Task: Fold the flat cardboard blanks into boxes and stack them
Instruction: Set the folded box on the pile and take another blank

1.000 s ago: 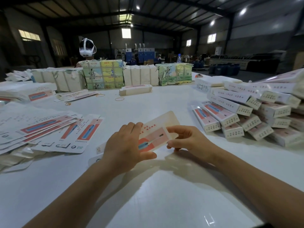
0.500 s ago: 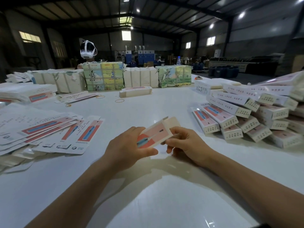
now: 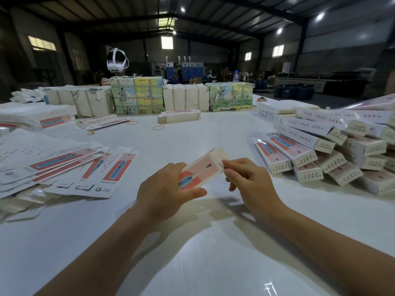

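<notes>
A pink and white cardboard box (image 3: 201, 169), partly opened into a tube, is held above the white table (image 3: 192, 242). My left hand (image 3: 164, 193) grips its near end, thumb under and fingers over the top. My right hand (image 3: 248, 180) pinches the flap at its far end. Flat printed blanks (image 3: 64, 167) lie fanned out on the left. A stack of folded boxes (image 3: 333, 148) rises on the right.
Wrapped bundles (image 3: 136, 98) and white packs (image 3: 186, 100) line the far side of the table. A small pile of blanks (image 3: 179, 115) and rubber bands (image 3: 158, 127) lie mid-table. A person wearing a headset (image 3: 116, 60) sits behind the bundles.
The blank was flat on the table and now is lifted and opened into a tube. My right hand has shifted from its side edge to the flap at the far end.
</notes>
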Available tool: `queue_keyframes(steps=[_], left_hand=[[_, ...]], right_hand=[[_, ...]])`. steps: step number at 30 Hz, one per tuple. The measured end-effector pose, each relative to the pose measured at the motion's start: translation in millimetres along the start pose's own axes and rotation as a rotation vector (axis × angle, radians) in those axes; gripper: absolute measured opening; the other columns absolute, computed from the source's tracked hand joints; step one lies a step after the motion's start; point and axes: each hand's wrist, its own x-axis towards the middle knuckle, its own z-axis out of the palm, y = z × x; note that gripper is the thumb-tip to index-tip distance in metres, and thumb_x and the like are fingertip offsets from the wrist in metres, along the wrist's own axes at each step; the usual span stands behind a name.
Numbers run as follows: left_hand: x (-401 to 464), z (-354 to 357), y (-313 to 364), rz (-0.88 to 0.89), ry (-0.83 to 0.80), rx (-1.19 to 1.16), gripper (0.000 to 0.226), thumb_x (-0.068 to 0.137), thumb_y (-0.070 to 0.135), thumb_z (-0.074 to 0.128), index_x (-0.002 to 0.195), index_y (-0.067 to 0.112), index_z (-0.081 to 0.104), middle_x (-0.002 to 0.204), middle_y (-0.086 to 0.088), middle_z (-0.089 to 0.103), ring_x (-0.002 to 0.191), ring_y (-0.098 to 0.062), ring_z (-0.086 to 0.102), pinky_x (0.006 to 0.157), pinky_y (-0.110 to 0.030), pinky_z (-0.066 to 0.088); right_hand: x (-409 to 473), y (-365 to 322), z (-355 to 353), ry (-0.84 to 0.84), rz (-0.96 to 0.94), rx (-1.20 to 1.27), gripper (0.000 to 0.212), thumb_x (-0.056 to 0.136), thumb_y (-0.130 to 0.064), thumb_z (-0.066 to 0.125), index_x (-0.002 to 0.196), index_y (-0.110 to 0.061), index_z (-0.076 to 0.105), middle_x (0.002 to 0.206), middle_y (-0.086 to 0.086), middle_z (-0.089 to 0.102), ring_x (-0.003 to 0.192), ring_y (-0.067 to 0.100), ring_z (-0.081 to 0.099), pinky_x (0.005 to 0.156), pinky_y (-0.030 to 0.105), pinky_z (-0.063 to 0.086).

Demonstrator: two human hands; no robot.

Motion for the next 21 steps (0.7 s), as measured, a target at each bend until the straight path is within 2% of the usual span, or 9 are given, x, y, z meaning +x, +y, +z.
queue_keyframes(steps=[3,5,8,11,12,14,16,18,21], left_hand=[[-0.9,2.6,4.3,0.017,-0.002,0.013,0.078,0.060,0.076,0.042,0.125,0.033,0.046,0.116,0.012,0.056,0.089,-0.014,0.059,0.076,-0.024,0.055],[-1.1,3.4,5.2,0.027,-0.005,0.020,0.078,0.060,0.076,0.043,0.125,0.034,0.045,0.117,0.013,0.055,0.089,-0.013,0.060,0.076,-0.022,0.054],[-1.6,3.4,4.5,0.045,-0.019,0.045,0.077,0.060,0.076,0.043,0.125,0.034,0.044,0.120,0.013,0.055,0.090,-0.014,0.060,0.077,-0.022,0.054],[-2.4,4.0,4.1,0.056,-0.033,0.079,0.084,0.059,0.077,0.043,0.131,0.032,0.041,0.125,0.012,0.053,0.095,-0.015,0.060,0.078,-0.023,0.053],[-2.5,4.4,4.1,0.062,-0.035,0.104,0.087,0.059,0.077,0.043,0.133,0.032,0.040,0.126,0.012,0.053,0.097,-0.015,0.059,0.079,-0.023,0.053],[-2.6,5.3,4.7,0.068,-0.040,0.145,0.090,0.059,0.077,0.042,0.136,0.031,0.037,0.128,0.012,0.052,0.100,-0.014,0.058,0.081,-0.024,0.053],[-2.8,6.2,5.6,0.067,-0.039,0.151,0.091,0.059,0.077,0.042,0.137,0.031,0.037,0.129,0.012,0.051,0.099,-0.013,0.057,0.082,-0.025,0.054],[-2.9,6.3,6.4,0.068,-0.033,0.144,0.091,0.059,0.077,0.042,0.137,0.032,0.037,0.128,0.012,0.052,0.098,-0.012,0.057,0.081,-0.024,0.054],[-3.6,7.3,8.2,0.080,-0.025,0.181,0.091,0.059,0.077,0.040,0.137,0.031,0.037,0.128,0.012,0.052,0.098,-0.012,0.057,0.081,-0.023,0.053]], right_hand=[[-2.6,-2.9,1.6,-0.018,-0.004,0.028,0.026,0.092,-0.006,0.057,0.098,-0.027,0.071,0.091,-0.002,0.065,0.064,0.007,0.058,0.060,0.021,0.052],[-2.7,-3.2,1.1,-0.006,0.004,0.017,0.028,0.093,-0.003,0.055,0.104,-0.025,0.069,0.087,0.000,0.066,0.061,0.008,0.058,0.060,0.022,0.053],[-2.1,-2.5,-0.2,-0.029,0.046,0.037,0.048,0.093,-0.002,0.054,0.128,-0.034,0.045,0.083,0.005,0.061,0.058,0.007,0.056,0.060,0.022,0.054],[-0.4,-1.6,-1.0,-0.079,0.097,0.002,0.063,0.094,-0.007,0.054,0.132,-0.047,0.024,0.083,0.001,0.058,0.058,0.008,0.055,0.061,0.024,0.055],[0.3,-1.7,-1.1,-0.093,0.106,-0.024,0.064,0.094,-0.007,0.055,0.133,-0.047,0.024,0.083,0.001,0.059,0.057,0.008,0.054,0.060,0.024,0.054],[1.8,-1.2,-1.5,-0.090,0.117,-0.063,0.054,0.092,-0.005,0.055,0.134,-0.035,0.040,0.087,0.009,0.062,0.054,0.007,0.051,0.055,0.024,0.052],[2.1,-1.3,-2.3,-0.069,0.116,-0.064,0.035,0.090,-0.003,0.056,0.121,-0.019,0.057,0.088,0.014,0.065,0.052,0.007,0.051,0.051,0.023,0.049],[0.9,-1.3,-2.1,-0.080,0.108,-0.060,0.024,0.092,-0.005,0.055,0.112,-0.015,0.062,0.090,0.009,0.069,0.051,0.007,0.052,0.051,0.020,0.049],[-0.4,-0.8,-0.7,-0.108,0.129,-0.048,0.025,0.094,-0.006,0.050,0.109,-0.018,0.067,0.095,0.003,0.069,0.052,0.005,0.052,0.052,0.020,0.048]])
